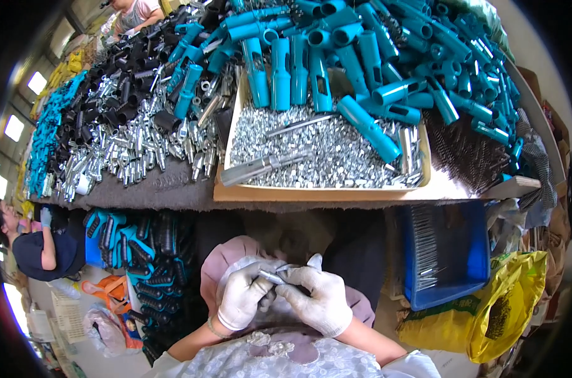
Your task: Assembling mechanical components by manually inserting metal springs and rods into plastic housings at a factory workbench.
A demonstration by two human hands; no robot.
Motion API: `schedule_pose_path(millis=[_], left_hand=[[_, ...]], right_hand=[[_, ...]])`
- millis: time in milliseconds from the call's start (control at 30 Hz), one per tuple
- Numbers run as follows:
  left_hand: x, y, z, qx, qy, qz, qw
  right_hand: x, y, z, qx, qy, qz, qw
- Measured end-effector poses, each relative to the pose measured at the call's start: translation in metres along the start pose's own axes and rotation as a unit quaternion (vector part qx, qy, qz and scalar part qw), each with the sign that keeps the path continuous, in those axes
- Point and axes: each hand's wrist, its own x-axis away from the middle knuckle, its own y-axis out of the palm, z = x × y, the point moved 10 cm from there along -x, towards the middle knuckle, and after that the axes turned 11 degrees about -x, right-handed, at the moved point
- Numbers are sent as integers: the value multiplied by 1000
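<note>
Both my hands wear white gloves and are close together above my lap, in front of the table edge. In my left hand [243, 297] a small silver metal cylinder [271, 277] is gripped between thumb and fingers. My right hand [318, 301] is closed beside it, its thumb and fingers pinched near the cylinder's end; what they hold is too small to make out. Beyond them stands a pale tray [336, 188] full of small silver metal pieces [355, 169]. A silver slotted tube [251, 170] lies across its front left corner, and teal tubes [368, 129] rest in it.
Teal tubes [462, 107] pile up behind and right of the tray. Black sleeves [125, 113] and silver fittings [134, 157] cover the left. Below sit a blue bin [478, 271] of springs, a yellow sack [509, 309] and black-and-teal handles [156, 296]. Another person [46, 252] sits far left.
</note>
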Motion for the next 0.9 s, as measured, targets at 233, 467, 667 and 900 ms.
schedule_pose_path(millis=[233,467,667,900], left_hand=[[-15,2,70,-182,144,28,972],[-26,32,57,33,-21,-114,993],[-11,24,120,-320,332,112,880],[-33,30,86,-135,131,-37,982]], right_hand=[[5,-17,26,-154,165,67,972],[4,-35,10,-172,128,89,973],[2,-33,21,-308,234,92,917],[2,-45,12,-222,162,102,956]])
